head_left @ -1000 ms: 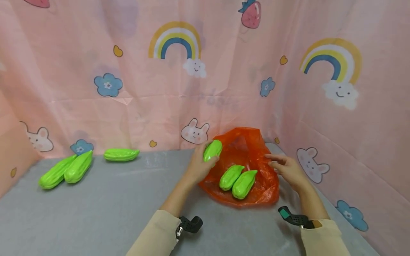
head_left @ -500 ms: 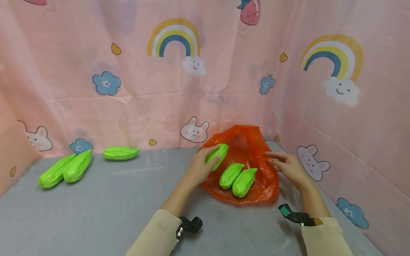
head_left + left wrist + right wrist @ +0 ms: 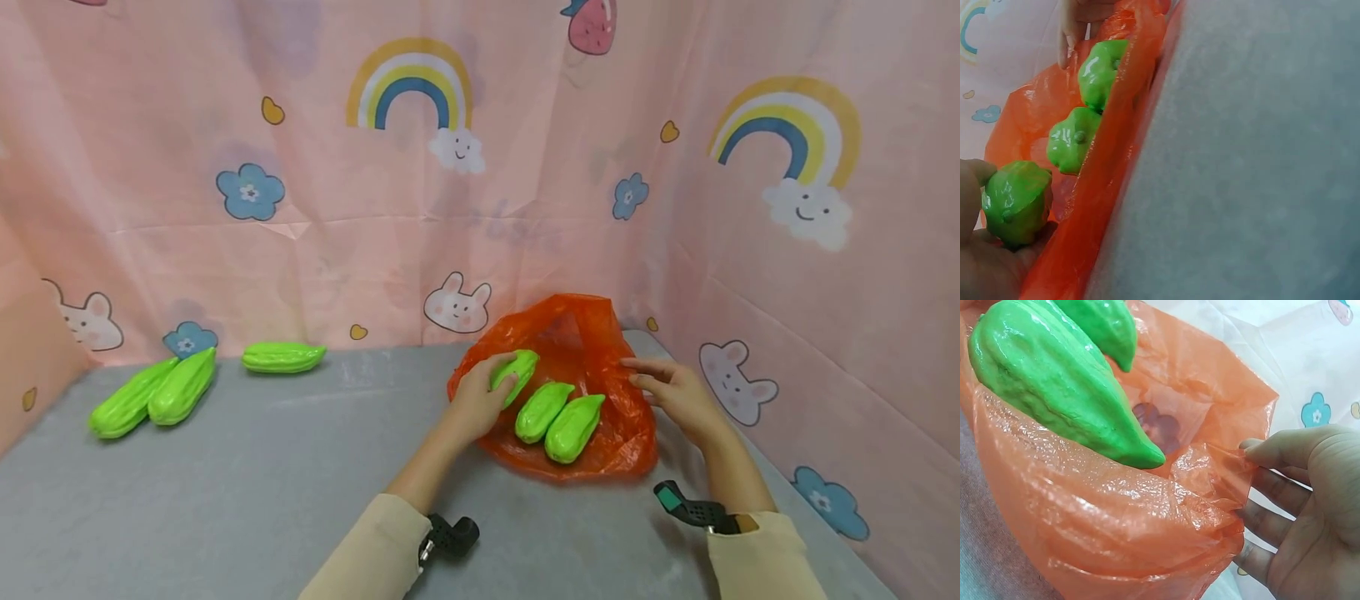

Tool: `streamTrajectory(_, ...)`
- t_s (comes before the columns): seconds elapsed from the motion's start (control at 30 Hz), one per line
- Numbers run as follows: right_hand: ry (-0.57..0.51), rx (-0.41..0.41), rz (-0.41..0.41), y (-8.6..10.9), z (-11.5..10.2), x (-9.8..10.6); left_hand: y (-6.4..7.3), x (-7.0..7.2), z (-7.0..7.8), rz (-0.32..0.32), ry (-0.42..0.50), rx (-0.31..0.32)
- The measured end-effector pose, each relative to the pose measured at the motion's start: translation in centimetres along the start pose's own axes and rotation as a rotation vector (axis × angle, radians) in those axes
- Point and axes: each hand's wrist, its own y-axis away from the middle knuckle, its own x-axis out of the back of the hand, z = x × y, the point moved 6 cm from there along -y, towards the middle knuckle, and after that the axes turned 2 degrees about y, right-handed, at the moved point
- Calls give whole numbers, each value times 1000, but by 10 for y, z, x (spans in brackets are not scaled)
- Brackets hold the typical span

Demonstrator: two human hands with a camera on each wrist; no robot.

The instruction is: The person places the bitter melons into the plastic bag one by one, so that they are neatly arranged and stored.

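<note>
My left hand [image 3: 477, 402] grips a glossy, ridged green bitter melon [image 3: 521, 372] inside the mouth of a thin red-orange plastic bag [image 3: 632, 433]. In the left wrist view, thumb and fingers lie on opposite sides of this bitter melon [image 3: 1016, 200]. Two more bitter melons, a left one [image 3: 543, 412] and a right one [image 3: 573, 428], lie side by side in the bag, pointed tips away from me. My right hand [image 3: 678, 398] pinches the bag's right side; in the right wrist view the thumb is on the inner face of the plastic [image 3: 1210, 481], with fingers behind it.
At the far left of the grey table [image 3: 247, 500], two bitter melons [image 3: 182, 387] lie against each other. Another bitter melon [image 3: 283, 357] lies near the back edge. A pink printed curtain [image 3: 337, 192] hangs behind the table and along its sides.
My left hand has moved right and down with its bitter melon, from the bag's left edge to next to the two lying in it. The right hand keeps its place at the bag.
</note>
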Motion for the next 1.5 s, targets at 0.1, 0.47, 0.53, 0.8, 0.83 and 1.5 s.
streamTrajectory(0.1,0,4,2,0,-1,0,0,-2,-3,-12,-12,9)
streamTrajectory(0.47,-5,-3,-5,-2,2,-1,3,-9,-7,-61,-35,23)
streamTrajectory(0.53,-4,-3,-6,-3,3,-1,4,-10,-7,-59,-50,17)
streamTrajectory(0.8,-4,-3,-2,0,7,1,5,-10,-7,21,-126,10)
streamTrajectory(0.83,-5,-3,-1,0,7,2,4,-9,-6,41,-133,6)
streamTrajectory(1.5,2,-8,-1,1,5,4,2,-6,-1,60,-155,-55)
